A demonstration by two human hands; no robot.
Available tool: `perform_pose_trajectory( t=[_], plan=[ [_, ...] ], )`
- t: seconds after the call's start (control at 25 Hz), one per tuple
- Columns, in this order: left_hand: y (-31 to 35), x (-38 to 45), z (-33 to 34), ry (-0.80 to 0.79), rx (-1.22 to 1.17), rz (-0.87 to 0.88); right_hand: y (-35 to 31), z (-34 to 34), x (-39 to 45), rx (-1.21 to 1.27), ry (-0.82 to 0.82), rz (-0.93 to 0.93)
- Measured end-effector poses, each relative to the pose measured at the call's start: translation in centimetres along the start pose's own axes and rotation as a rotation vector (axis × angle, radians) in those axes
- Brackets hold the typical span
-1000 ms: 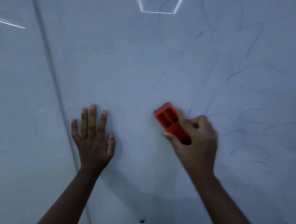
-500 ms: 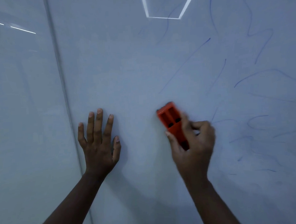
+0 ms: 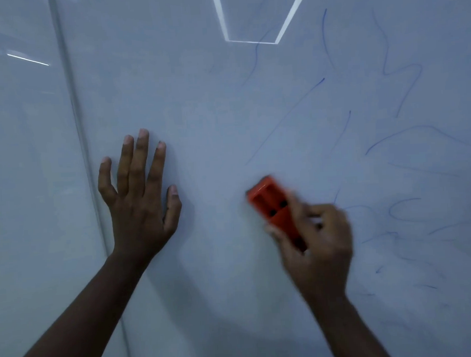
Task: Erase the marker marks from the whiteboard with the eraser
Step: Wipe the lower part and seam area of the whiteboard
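A pale whiteboard [image 3: 203, 103] fills the view. Thin blue marker marks [image 3: 407, 142] scrawl over its right half, from the top edge down to the lower right. My right hand [image 3: 319, 245] grips an orange eraser [image 3: 271, 203] and holds it against the board, just left of the marks; hand and eraser are blurred. My left hand [image 3: 139, 194] lies flat on the board with its fingers spread, well to the left of the eraser.
A vertical seam [image 3: 75, 118] between two board panels runs down left of my left hand. A bright rectangular light reflection [image 3: 258, 16] shows on the board at the top centre.
The view has shifted, so both hands sit lower in the frame. My right hand still rubs the eraser over the same patch. My left hand stays pressed on the board.
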State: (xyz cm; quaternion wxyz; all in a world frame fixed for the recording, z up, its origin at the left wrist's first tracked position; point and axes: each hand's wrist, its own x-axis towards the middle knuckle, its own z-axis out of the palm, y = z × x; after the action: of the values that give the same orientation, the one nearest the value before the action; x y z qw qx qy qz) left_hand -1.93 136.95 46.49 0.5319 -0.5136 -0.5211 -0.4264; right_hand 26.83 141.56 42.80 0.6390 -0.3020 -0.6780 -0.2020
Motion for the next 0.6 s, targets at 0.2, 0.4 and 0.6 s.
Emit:
perform_pose_trajectory(
  t=[0.2, 0.4, 0.6],
  plan=[
    [0.0, -0.3, 0.1, 0.006, -0.013, -0.001, 2.9, -1.4, 4.7, 0.008, 0.246, 0.280],
    [0.2, -0.5, 0.2, 0.005, -0.022, -0.006, 0.9, -0.2, 4.9, 0.092, 0.334, 0.362],
    [0.2, -0.4, 0.1, -0.007, -0.028, -0.004, -4.6, 3.0, 3.2, 0.137, 0.110, 0.083]
  ],
)
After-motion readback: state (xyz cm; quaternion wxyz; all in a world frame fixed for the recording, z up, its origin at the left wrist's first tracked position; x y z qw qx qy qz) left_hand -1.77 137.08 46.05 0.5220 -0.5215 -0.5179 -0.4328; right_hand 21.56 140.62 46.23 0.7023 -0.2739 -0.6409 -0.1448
